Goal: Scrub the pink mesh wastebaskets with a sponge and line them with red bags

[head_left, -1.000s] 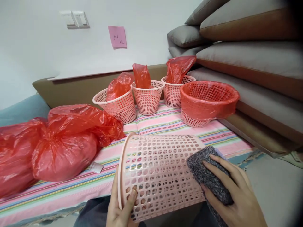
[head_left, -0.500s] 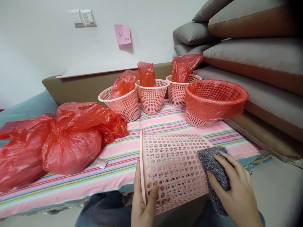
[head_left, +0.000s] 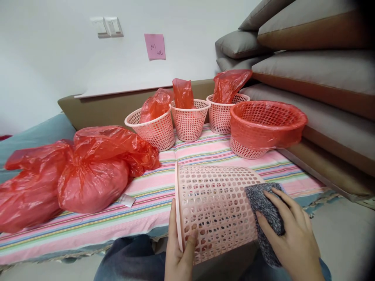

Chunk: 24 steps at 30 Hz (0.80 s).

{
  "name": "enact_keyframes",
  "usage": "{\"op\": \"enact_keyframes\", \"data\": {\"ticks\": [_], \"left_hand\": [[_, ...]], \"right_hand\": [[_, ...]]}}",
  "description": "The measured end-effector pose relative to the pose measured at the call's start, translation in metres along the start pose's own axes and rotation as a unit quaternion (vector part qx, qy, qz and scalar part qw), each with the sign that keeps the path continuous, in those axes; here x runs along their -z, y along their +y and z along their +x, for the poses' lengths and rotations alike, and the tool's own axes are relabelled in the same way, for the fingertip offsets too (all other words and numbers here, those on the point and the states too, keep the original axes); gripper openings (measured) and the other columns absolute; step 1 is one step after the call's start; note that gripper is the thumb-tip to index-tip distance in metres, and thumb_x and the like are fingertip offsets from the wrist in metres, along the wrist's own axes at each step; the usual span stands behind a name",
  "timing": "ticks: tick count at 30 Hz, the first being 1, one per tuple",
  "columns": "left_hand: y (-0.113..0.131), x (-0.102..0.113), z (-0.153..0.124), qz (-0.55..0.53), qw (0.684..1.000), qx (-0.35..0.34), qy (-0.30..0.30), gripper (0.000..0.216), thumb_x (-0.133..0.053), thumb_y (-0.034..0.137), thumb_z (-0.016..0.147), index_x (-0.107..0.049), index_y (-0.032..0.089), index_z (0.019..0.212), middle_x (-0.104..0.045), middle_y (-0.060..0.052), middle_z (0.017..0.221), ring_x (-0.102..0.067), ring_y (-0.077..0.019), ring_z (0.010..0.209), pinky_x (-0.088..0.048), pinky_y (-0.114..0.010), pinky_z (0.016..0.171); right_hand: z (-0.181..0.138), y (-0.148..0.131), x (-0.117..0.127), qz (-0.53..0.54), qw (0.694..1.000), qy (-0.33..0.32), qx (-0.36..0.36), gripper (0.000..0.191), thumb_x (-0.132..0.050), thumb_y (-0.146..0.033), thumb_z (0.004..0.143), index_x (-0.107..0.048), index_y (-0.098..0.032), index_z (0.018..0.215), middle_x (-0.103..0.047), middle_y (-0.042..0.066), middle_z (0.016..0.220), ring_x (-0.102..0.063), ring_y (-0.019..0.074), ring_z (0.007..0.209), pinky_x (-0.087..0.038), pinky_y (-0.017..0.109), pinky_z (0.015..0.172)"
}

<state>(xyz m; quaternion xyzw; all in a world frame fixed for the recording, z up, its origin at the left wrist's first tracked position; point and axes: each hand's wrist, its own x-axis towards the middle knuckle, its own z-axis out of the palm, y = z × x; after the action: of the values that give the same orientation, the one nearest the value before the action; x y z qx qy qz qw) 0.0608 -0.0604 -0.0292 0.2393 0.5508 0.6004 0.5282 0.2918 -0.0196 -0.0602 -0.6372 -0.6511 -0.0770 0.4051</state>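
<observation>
Our left hand (head_left: pixel 180 255) grips a sideways pink basket (head_left: pixel 218 210); our right hand (head_left: pixel 294 234) clasps a gray cloth (head_left: pixel 256 198) against it. Three baskets (head_left: pixel 189 125) beyond hold red bags (head_left: pixel 182 94).

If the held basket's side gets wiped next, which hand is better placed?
Probably the right hand: it holds the gray cloth at the narrow end of the pink basket, while the left hand grips its rim.

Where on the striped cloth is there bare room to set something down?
Bare cloth lies between the held basket and the back baskets, and leftward to the red bags, apart from a small white tag. Crowded: the back, baskets close together, and the right, where the red-lined basket sits beside stacked cushions.
</observation>
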Motion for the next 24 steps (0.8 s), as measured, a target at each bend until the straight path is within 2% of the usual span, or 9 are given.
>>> {"op": "enact_keyframes", "data": {"ticks": [5, 7, 11, 14, 17, 21, 24], "left_hand": [[-0.005, 0.003, -0.001, -0.023, 0.999, 0.021, -0.014, 0.105, -0.08, 0.051, 0.073, -0.022, 0.03, 0.158, -0.068, -0.011, 0.124, -0.07, -0.0282, 0.1, -0.06, -0.033, 0.079], [-0.006, 0.004, -0.001, -0.03, 0.999, 0.026, -0.014, 0.107, -0.08, 0.05, 0.072, -0.02, 0.03, 0.158, -0.07, -0.01, 0.117, -0.071, -0.0284, 0.096, -0.06, -0.034, 0.078], [-0.005, 0.003, -0.003, -0.042, 0.999, 0.023, -0.01, 0.112, -0.081, 0.048, 0.073, -0.012, 0.031, 0.159, -0.066, -0.012, 0.128, -0.07, -0.0293, 0.1, -0.06, -0.032, 0.072], [-0.003, 0.001, -0.004, -0.038, 0.999, 0.008, -0.019, 0.104, -0.079, 0.049, 0.074, -0.021, 0.029, 0.158, -0.065, -0.012, 0.132, -0.066, -0.03, 0.112, -0.059, -0.033, 0.084], [-0.005, 0.002, -0.003, 0.001, 1.0, -0.022, 0.001, 0.097, -0.078, 0.051, 0.074, -0.032, 0.025, 0.155, -0.066, -0.012, 0.13, -0.06, -0.0313, 0.123, -0.054, -0.034, 0.097], [-0.011, 0.004, -0.001, 0.015, 0.999, -0.031, 0.011, 0.098, -0.08, 0.051, 0.072, -0.035, 0.025, 0.155, -0.065, -0.013, 0.13, -0.063, -0.0335, 0.119, -0.054, -0.039, 0.098], [-0.014, 0.005, -0.001, 0.006, 1.0, -0.016, 0.003, 0.1, -0.079, 0.052, 0.073, -0.031, 0.025, 0.156, -0.067, -0.013, 0.127, -0.066, -0.0328, 0.113, -0.056, -0.039, 0.093]], "right_hand": [[-0.001, 0.003, 0.0, 0.003, 1.0, -0.003, 0.003, 0.045, -0.048, -0.051, 0.094, -0.056, -0.022, 0.128, -0.055, 0.014, 0.135, -0.054, 0.038, 0.121, -0.041, 0.056, 0.101], [-0.002, 0.004, 0.001, 0.008, 1.0, -0.003, 0.008, 0.045, -0.048, -0.051, 0.094, -0.056, -0.022, 0.128, -0.055, 0.014, 0.135, -0.053, 0.0377, 0.122, -0.041, 0.056, 0.101], [-0.002, 0.004, 0.003, 0.007, 1.0, -0.006, 0.01, 0.045, -0.049, -0.051, 0.094, -0.056, -0.022, 0.128, -0.054, 0.014, 0.137, -0.053, 0.0377, 0.123, -0.041, 0.056, 0.101], [-0.002, 0.004, 0.002, 0.001, 1.0, -0.004, 0.013, 0.045, -0.048, -0.051, 0.095, -0.056, -0.021, 0.127, -0.055, 0.014, 0.136, -0.053, 0.0382, 0.121, -0.042, 0.056, 0.1], [-0.002, 0.004, 0.001, -0.007, 1.0, 0.0, 0.014, 0.045, -0.047, -0.052, 0.095, -0.056, -0.021, 0.127, -0.055, 0.015, 0.135, -0.055, 0.0386, 0.119, -0.043, 0.056, 0.098], [-0.003, 0.002, 0.001, -0.009, 1.0, 0.0, 0.005, 0.046, -0.047, -0.052, 0.095, -0.056, -0.021, 0.127, -0.056, 0.015, 0.135, -0.055, 0.0389, 0.119, -0.043, 0.057, 0.097], [-0.003, 0.002, 0.002, -0.003, 1.0, -0.002, 0.0, 0.046, -0.047, -0.052, 0.095, -0.057, -0.021, 0.127, -0.055, 0.015, 0.135, -0.054, 0.0386, 0.119, -0.042, 0.057, 0.099]]}}
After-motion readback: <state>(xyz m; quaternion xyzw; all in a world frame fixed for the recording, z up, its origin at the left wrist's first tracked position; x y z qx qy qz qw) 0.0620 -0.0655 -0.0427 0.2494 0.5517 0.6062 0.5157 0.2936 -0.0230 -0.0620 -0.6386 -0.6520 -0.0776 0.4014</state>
